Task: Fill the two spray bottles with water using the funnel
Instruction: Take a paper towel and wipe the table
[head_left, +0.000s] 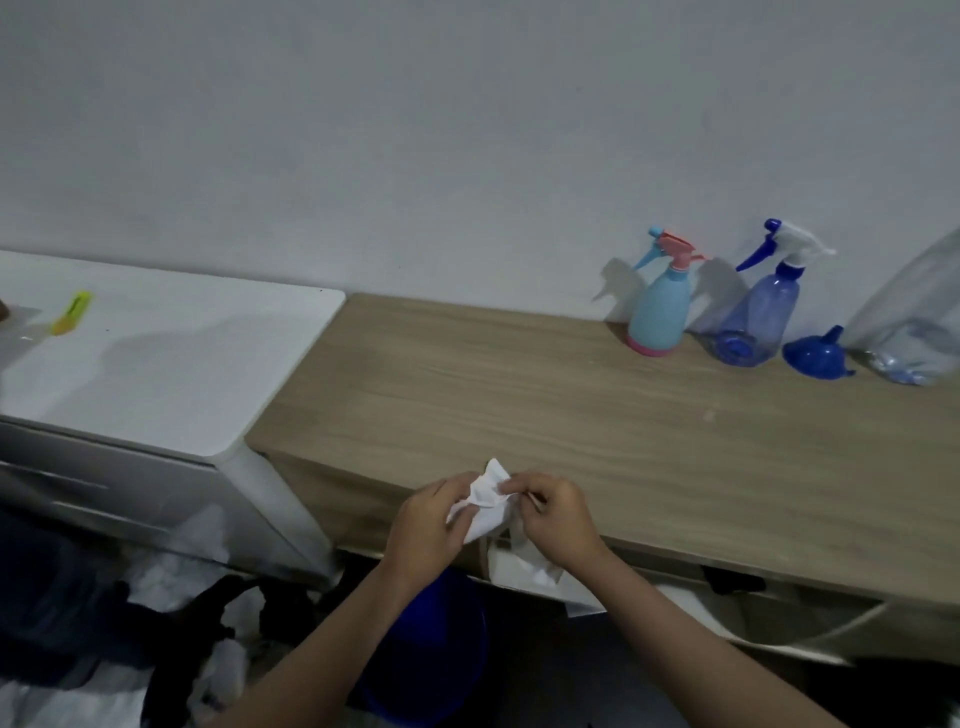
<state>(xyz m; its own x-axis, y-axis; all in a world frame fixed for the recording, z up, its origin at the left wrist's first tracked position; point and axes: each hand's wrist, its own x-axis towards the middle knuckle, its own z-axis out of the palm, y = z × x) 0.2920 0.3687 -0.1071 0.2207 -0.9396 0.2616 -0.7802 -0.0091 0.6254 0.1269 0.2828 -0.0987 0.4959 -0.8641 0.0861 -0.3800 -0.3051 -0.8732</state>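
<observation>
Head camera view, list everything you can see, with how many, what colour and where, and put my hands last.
spray bottles: two, light blue with pink trim and clear blue, upright by the wall on the wooden counter
funnel: one, blue, mouth down right of the bottles
plastic bag: one, clear, far right
marker: one, yellow, on the white cabinet
bucket: one, blue, below the counter
tissue: one, white, pinched by both hands
left hand, right hand: fingers on the tissue

Two spray bottles (661, 306) (759, 306), one blue funnel (815, 353), one white tissue (485, 501), two hands (423, 525) (556, 517), one yellow marker (71, 313)
</observation>
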